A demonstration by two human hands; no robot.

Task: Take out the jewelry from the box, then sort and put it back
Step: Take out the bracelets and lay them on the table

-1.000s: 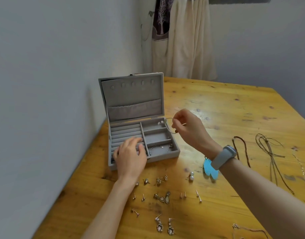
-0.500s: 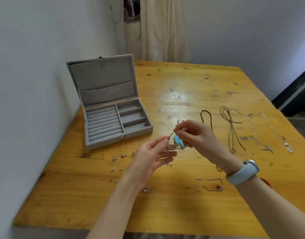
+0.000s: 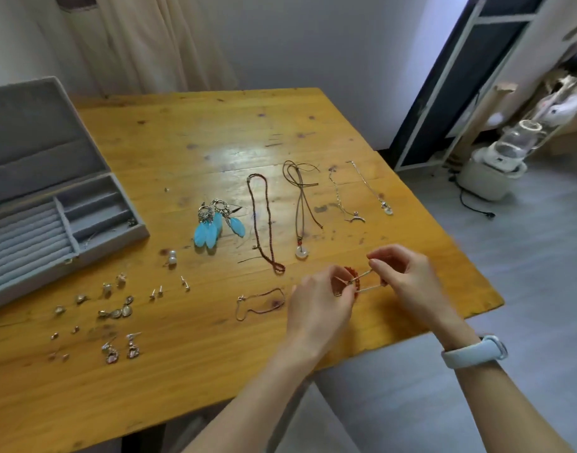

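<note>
A thin silver bracelet (image 3: 362, 282), a moment ago lifted from the grey jewelry box (image 3: 68, 223) at the frame's left edge, now hangs stretched low and right of centre between the left hand (image 3: 319, 299) and right hand (image 3: 408, 276), fingertips of each pinching one end, over a red bead bracelet (image 3: 352, 273). It has travelled past the blue feather earrings (image 3: 215, 223) to the necklace rows on the wooden table (image 3: 182, 142). Judging by that, it is being laid out with the bracelets, and emptying continues.

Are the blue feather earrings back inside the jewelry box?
No, the blue feather earrings lie on the wooden table, apart from the open grey jewelry box to their left.
</note>
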